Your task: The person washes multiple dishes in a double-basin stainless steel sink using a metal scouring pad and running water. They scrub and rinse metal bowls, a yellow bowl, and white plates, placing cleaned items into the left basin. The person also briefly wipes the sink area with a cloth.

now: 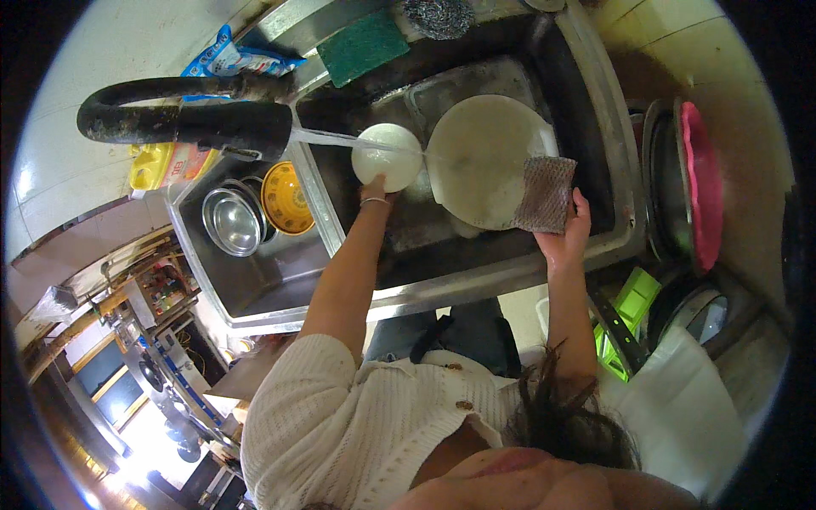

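My left hand (375, 189) grips the rim of a small white bowl (386, 150) over the large sink basin (414, 268). A stream of water (325, 138) from the black faucet (223, 131) runs across the bowl. My right hand (569, 228) holds a brownish, mesh-textured scrubbing cloth (545, 197) at its lower right corner. That cloth overlaps the edge of a large round pale vessel (484, 159), which sits in the basin with what looks like cloudy water inside. My fingers under the bowl and behind the cloth are partly hidden.
The smaller left basin (287, 280) holds metal bowls (234, 220) and an orange patterned bowl (290, 197). On the back ledge lie a green scouring pad (363, 48), a steel wool scrubber (438, 16) and a blue-white packet (236, 60). A pink-rimmed item (701, 185) leans at the right.
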A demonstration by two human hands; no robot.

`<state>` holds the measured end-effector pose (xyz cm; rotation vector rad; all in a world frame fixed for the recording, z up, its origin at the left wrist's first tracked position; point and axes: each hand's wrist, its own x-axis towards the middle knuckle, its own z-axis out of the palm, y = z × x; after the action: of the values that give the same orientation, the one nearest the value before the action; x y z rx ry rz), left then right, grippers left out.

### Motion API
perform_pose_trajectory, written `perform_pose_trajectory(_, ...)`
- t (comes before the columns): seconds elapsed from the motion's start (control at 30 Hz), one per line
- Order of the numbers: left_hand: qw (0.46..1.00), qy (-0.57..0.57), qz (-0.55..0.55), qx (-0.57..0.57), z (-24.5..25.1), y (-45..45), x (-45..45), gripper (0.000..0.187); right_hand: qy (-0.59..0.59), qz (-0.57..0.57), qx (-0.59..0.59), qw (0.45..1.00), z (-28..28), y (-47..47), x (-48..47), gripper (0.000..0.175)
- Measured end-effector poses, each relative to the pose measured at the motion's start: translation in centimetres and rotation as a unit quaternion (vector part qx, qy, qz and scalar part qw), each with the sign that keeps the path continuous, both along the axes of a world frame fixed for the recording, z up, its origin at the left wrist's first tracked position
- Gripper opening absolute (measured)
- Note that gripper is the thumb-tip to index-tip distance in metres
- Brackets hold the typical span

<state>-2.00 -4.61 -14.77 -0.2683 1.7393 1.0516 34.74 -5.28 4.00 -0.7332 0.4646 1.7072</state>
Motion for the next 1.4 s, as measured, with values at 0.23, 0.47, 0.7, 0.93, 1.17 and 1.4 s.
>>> perform_pose_trajectory(0.23,0.974,0.13,-0.171,0.072,5.1,1.3,2.5,0.051,0.069,-0.005,0.051,0.996,-0.4,1.4,-0.2,0.037)
perform_pose_trajectory(0.47,0.917,0.165,-0.358,0.064,1.9,3.8,7.8,0.039,0.034,0.011,0.023,0.999,-1.0,2.0,-0.1,0.038)
perform_pose_trajectory(0.7,0.687,0.387,-0.607,0.097,6.2,7.4,13.0,0.076,0.061,0.035,0.071,0.995,1.1,2.9,-1.1,0.044)
perform_pose_trajectory(0.93,0.781,0.288,-0.419,0.361,13.0,7.7,9.1,0.058,-0.341,0.154,0.222,0.9,-1.5,7.4,-8.1,0.047)
perform_pose_trajectory(1.17,0.912,-0.094,-0.21,0.339,12.8,8.9,1.0,0.05,-0.69,0.319,0.591,0.27,-2.9,8.4,-17.6,0.045)
perform_pose_trajectory(1.4,0.927,-0.182,-0.127,0.302,11.7,9.3,0.5,0.014,-0.694,0.469,0.54,0.077,0.1,13.5,-19.1,0.04)
